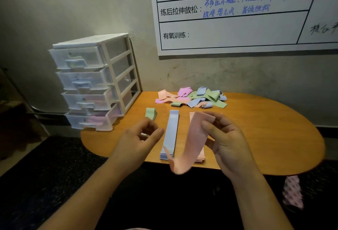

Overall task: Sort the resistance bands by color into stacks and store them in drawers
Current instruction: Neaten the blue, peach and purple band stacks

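Right hand [226,142] pinches a pink band [190,142] at its upper end; the band droops in a loop over the tabletop [256,129] front edge. Left hand [140,136] is half-curled, holding nothing, just left of the blue stack [172,131]. Pink stack [200,156] lies right of the blue stack, mostly behind the held band; folded green stack [151,113] left of it. Unsorted pile [192,97] sits behind the blue stack. Four-drawer unit [95,81] stands far left of it.

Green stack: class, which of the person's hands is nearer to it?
Left. The left hand sits just below the green stack; the right hand is beyond the blue stack.
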